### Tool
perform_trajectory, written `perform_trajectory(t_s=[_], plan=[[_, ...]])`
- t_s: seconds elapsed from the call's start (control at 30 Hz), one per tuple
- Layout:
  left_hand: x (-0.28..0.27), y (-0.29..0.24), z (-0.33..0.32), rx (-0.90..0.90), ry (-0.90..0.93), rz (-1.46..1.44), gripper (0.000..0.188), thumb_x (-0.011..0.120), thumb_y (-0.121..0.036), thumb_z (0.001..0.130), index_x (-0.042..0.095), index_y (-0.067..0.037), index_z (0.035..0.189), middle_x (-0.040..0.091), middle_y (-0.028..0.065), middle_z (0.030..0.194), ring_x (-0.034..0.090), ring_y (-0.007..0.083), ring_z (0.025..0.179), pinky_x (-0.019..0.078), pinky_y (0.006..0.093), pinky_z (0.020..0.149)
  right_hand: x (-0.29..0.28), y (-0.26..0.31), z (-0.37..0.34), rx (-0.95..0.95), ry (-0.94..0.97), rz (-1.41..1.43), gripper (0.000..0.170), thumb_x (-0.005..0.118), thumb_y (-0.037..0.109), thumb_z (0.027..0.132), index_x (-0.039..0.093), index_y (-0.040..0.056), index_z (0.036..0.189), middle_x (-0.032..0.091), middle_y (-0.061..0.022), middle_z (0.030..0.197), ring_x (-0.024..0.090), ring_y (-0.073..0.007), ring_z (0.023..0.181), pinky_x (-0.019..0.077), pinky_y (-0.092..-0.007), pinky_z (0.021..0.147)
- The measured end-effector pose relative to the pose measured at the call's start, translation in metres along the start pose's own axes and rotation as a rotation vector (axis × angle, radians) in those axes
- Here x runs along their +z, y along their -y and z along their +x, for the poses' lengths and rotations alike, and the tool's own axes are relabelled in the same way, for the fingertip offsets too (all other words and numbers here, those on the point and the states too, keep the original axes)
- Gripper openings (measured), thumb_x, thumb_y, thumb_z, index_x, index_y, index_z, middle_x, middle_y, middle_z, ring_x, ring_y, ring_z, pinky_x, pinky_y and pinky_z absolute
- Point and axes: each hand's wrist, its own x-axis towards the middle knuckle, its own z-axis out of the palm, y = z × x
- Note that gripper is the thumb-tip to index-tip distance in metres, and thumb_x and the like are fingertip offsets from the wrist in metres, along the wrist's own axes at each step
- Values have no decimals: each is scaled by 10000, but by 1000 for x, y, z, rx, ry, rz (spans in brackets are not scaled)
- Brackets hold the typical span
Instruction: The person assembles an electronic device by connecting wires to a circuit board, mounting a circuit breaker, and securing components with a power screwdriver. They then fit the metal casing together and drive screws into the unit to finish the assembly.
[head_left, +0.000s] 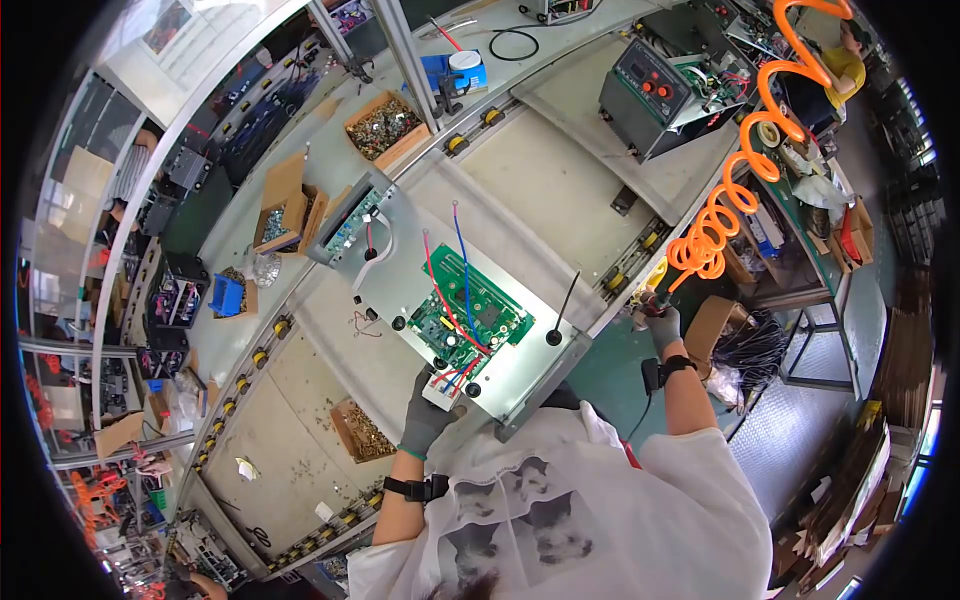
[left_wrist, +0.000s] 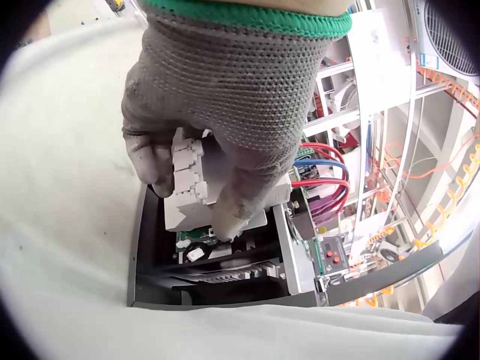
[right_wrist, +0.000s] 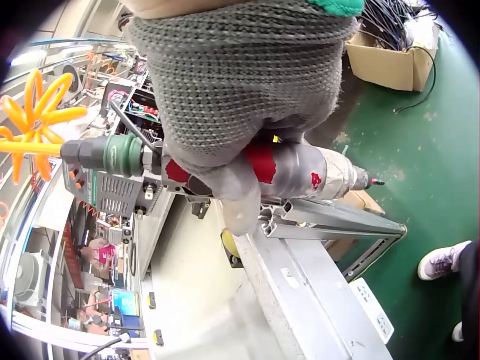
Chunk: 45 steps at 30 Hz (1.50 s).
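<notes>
In a grey glove, my left hand (head_left: pixel 428 420) grips a white stepped plastic block (left_wrist: pixel 187 184), apparently a circuit breaker, between thumb and fingers. The block sits at the near edge of a metal chassis (head_left: pixel 395 285), with red and blue wires (left_wrist: pixel 330 171) beside it. On the chassis lies a green circuit board (head_left: pixel 490 315), from which red and blue leads rise. Off to the right, my gloved right hand (head_left: pixel 662 330) holds an air screwdriver (right_wrist: pixel 296 171), its fingers wrapped around the body. The tool's bit points away from the chassis, over the green floor.
An orange coiled air hose (head_left: pixel 735 190) hangs at the right and runs to the screwdriver. Boxes of small screws (head_left: pixel 385 125) stand along the bench. A partly built unit with red knobs (head_left: pixel 655 90) sits farther along the roller line. Metal rails (right_wrist: pixel 330 217) edge the line.
</notes>
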Motion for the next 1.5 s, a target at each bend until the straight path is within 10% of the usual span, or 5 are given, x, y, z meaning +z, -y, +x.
perform_trajectory(t_s=[0.6,0.73,0.93,1.13,1.5], plan=[[1,1,3,7,27,-10,968,785,-42,612,207,-13,1388,525,118,1263,546,212,1140,474,316,942,35,-81,31,-41,-81,447,479,738,-16,665,563,85,1099,632,-41,1020,621,-136,887,515,-288,738],[-1,38,11,55,66,-42,981,776,31,585,243,-30,1406,511,115,1280,543,222,1149,478,338,949,38,47,-52,165,-215,-461,371,693,215,768,561,40,1067,644,-75,938,641,-146,808,507,-309,684],[-3,0,2,41,46,-175,958,776,-16,598,267,-53,1409,521,117,1270,551,233,1132,475,341,943,66,140,-61,510,632,-46,449,508,406,905,615,-2,1057,669,-92,847,631,-170,690,525,-301,667],[-39,-31,-11,-98,-191,690,716,629,-97,718,362,-131,1382,554,152,1189,586,285,996,491,374,854,116,243,-91,151,851,364,533,516,408,929,506,-16,1251,603,-93,1058,559,-170,991,437,-318,908],[13,-160,-9,361,-140,-81,368,662,-82,810,570,-38,1163,634,70,988,593,109,840,491,256,745,134,314,-197,-541,1047,-524,267,524,160,895,618,6,1092,635,-76,871,569,-144,787,465,-317,711]])
